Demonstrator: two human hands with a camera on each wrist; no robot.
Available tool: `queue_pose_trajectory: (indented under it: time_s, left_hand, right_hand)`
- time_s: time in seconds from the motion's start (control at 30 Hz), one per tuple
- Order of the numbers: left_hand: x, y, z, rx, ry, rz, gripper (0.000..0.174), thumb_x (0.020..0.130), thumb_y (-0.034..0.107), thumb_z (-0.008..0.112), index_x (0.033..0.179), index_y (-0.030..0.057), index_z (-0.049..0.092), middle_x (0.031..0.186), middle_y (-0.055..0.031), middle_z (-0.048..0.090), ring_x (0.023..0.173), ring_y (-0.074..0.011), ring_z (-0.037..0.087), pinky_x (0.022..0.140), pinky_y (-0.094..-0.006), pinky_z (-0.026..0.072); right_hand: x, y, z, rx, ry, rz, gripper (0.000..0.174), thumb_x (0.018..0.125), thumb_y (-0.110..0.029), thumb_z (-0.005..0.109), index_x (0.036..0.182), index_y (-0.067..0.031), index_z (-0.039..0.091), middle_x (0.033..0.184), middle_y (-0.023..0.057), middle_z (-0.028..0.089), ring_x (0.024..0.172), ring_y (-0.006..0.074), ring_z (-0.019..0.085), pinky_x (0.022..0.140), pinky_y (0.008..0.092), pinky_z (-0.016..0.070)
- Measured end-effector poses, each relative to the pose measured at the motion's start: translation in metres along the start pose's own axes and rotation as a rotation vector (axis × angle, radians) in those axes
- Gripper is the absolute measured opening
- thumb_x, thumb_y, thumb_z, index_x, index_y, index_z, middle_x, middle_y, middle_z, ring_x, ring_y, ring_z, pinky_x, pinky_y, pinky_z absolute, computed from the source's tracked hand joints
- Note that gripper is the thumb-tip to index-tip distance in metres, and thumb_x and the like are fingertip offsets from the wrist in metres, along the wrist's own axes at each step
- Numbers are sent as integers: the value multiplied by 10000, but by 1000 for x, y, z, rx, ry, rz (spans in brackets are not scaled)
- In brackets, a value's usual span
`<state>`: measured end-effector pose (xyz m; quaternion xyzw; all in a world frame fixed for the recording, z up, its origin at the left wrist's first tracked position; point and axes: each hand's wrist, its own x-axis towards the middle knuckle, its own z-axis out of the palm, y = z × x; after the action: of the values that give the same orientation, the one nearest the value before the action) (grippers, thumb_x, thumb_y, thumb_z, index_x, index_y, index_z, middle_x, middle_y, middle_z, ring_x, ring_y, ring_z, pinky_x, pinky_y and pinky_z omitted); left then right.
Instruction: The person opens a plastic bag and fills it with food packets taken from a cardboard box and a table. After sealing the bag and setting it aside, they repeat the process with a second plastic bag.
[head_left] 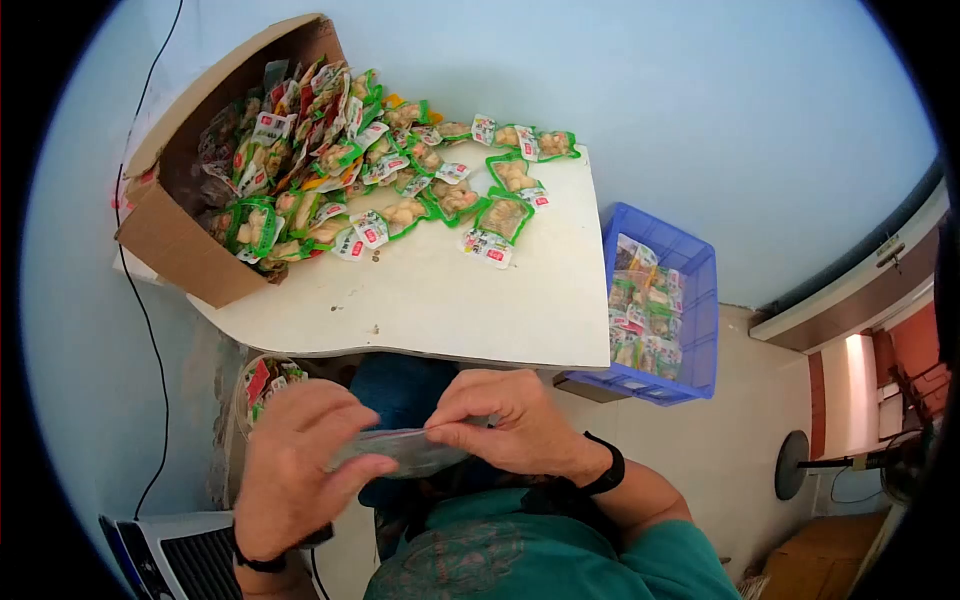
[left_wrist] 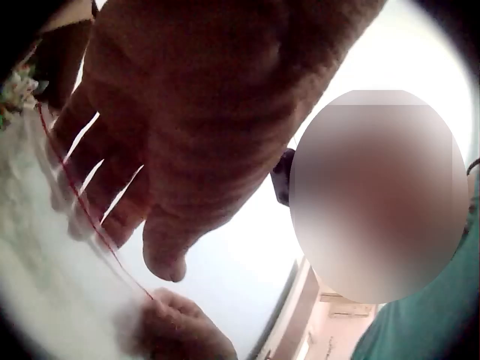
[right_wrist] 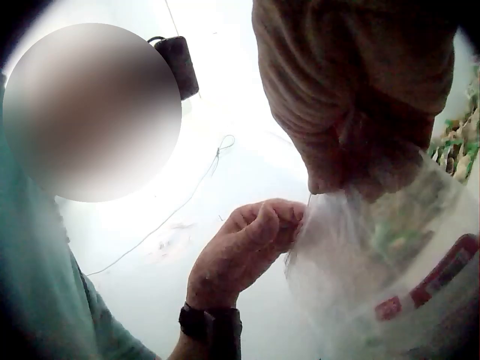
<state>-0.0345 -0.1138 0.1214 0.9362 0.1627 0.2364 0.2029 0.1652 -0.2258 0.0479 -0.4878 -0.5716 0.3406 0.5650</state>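
Note:
A clear plastic zip bag (head_left: 415,452) with a red line along its top edge is held over the lap, in front of the table. My right hand (head_left: 510,420) pinches the bag's top edge between thumb and fingers. At the bag's other end is my left hand (head_left: 305,460), its thumb spread away from the fingers. In the left wrist view, the left hand's fingers (left_wrist: 120,202) are extended, their tips showing through the film. The bag (right_wrist: 352,262) hangs from the right hand in the right wrist view, with red print and blurred greenish contents.
A tipped cardboard box (head_left: 190,240) spills many green-edged snack packets (head_left: 455,200) over the white table (head_left: 450,310). A blue crate (head_left: 700,340) with packets stands at the table's right. A round bin (head_left: 246,395) with packets sits below left. Behind it hangs a black cable (head_left: 150,330).

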Motion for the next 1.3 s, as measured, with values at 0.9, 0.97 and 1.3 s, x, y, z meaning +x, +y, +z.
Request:
queue_pose_trajectory:
  time_s: [0.9, 0.97, 1.3]
  left_hand:
    - [-28, 33, 13, -90, 22, -24, 124, 737, 89, 782, 802, 53, 683, 756, -84, 616, 666, -272, 592, 588, -374, 445]
    - [-27, 28, 12, -89, 12, 0, 125, 747, 92, 781, 820, 52, 687, 770, -85, 619, 665, -274, 595, 585, -377, 442]
    - [-4, -42, 40, -283, -140, -77, 81, 830, 104, 718, 824, 34, 679, 757, -89, 645, 695, -267, 619, 612, -353, 481]
  right_hand:
    - [-30, 31, -8, 35, -302, 7, 400, 805, -61, 765, 1184, -39, 639, 1162, 133, 657, 1060, 286, 640, 892, 372, 508]
    - [-40, 55, -3, 12, -333, 106, 378, 802, -43, 754, 1167, -54, 655, 1175, 135, 656, 1069, 289, 639, 898, 380, 509]
    - [-58, 57, 3, 5, -348, 296, 347, 812, 29, 699, 1139, -86, 710, 1154, 117, 688, 1086, 276, 646, 937, 376, 510]
